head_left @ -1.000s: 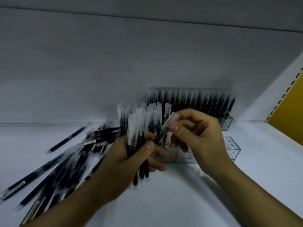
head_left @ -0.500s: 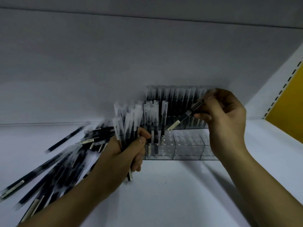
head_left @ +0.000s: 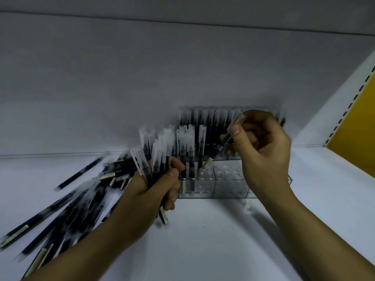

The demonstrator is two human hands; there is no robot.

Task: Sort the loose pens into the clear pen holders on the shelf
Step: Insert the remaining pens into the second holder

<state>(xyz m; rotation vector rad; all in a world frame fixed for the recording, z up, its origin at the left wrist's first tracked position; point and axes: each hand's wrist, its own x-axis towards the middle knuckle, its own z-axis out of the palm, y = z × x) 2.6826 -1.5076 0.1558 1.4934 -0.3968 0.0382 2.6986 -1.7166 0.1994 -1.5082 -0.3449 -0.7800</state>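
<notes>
Your right hand [head_left: 263, 151] pinches one pen [head_left: 224, 141], tilted, its lower end over the front holder [head_left: 223, 188]. Your left hand [head_left: 154, 191] grips a bundle [head_left: 157, 159] upright beside the holder. Holder near the shelf's [head_left: 203, 240] back edge; pile [head_left: 71, 209] toward the left.

Loose pens [head_left: 60, 216] blurred, cut off at left — back row [head_left: 211, 122] partly behind right hand [head_left: 263, 151].

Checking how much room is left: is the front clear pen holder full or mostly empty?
Mostly empty. The front clear holder has only a few pens standing at its left end; the rest shows bare holes.
</notes>
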